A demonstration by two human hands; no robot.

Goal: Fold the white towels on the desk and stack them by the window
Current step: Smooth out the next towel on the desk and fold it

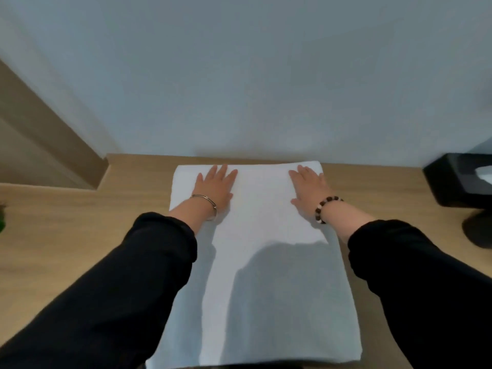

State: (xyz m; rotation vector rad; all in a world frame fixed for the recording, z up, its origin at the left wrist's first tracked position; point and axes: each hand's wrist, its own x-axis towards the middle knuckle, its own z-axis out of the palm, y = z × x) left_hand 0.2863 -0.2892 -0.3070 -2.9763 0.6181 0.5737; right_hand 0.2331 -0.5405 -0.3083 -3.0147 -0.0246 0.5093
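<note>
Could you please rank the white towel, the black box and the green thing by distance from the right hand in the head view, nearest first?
1. White towel: directly under the right hand, which presses flat on it.
2. Black box: off to the right side.
3. Green thing: at the far left edge, only partly in view.

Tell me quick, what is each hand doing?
Left hand: open, flat on the white towel, holding nothing.
Right hand: open, flat on the towel, holding nothing.
</note>
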